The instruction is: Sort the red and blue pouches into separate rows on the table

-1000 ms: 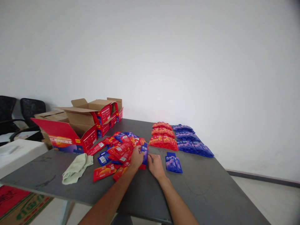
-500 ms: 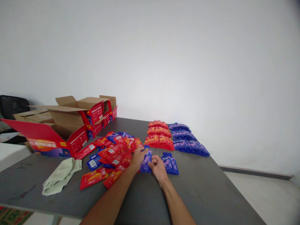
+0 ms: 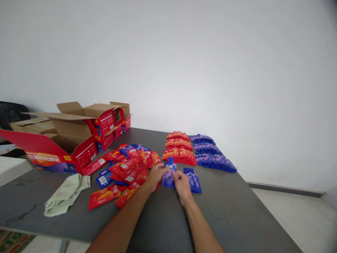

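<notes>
Between my hands is a blue-purple sachet (image 3: 168, 179) with white lettering, held just above the grey table. My left hand (image 3: 156, 175) grips its left side, closed with the thumb over the front. On the other side my right hand (image 3: 182, 182) pinches the sachet's right edge, fingers curled. Right beside that hand lie a few overlapping blue sachets (image 3: 195, 182). To the left of my left hand spreads a loose heap of red sachets (image 3: 129, 167) with some blue ones mixed in, several showing barcodes.
Neat rows of red sachets (image 3: 179, 153) and blue sachets (image 3: 214, 160) lie farther back near the wall. Open red cardboard boxes (image 3: 86, 154) stand at the left. A pale green cloth (image 3: 64, 196) lies on the table (image 3: 210, 225), whose right edge slopes down toward the floor.
The held sachet has shifted slightly right and up with both hands. My right hand has closed onto its right edge. The camera view has tilted a little.
</notes>
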The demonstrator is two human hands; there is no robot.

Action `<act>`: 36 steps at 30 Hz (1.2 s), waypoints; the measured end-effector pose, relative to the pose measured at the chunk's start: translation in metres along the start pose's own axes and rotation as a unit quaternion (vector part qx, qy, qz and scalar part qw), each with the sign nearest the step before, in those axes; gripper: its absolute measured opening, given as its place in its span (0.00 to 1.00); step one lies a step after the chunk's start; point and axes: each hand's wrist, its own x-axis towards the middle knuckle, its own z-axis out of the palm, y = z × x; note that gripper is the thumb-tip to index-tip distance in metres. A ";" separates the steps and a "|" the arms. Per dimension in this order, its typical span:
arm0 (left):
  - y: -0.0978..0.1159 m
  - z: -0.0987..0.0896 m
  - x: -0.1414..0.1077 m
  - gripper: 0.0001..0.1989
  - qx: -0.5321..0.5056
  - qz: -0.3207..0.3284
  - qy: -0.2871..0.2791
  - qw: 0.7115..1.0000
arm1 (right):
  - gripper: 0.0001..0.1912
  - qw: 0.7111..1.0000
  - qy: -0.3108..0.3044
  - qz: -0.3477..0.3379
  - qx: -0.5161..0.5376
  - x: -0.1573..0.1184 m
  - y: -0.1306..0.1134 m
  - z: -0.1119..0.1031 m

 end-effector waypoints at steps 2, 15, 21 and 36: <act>0.001 -0.003 -0.009 0.18 0.018 -0.050 -0.076 0.996 | 0.25 1.000 0.022 -0.005 0.007 0.001 0.000 -0.003; -0.012 -0.007 -0.009 0.15 0.047 0.051 -0.016 0.997 | 0.13 0.997 -0.034 0.036 0.067 -0.006 0.002 0.004; -0.002 -0.004 -0.013 0.16 0.069 0.037 0.032 0.996 | 0.10 0.995 -0.013 0.078 0.062 -0.007 0.002 0.002; -0.021 0.006 -0.003 0.21 0.079 0.012 0.078 0.994 | 0.18 0.957 0.029 -0.105 -0.267 -0.008 0.003 -0.024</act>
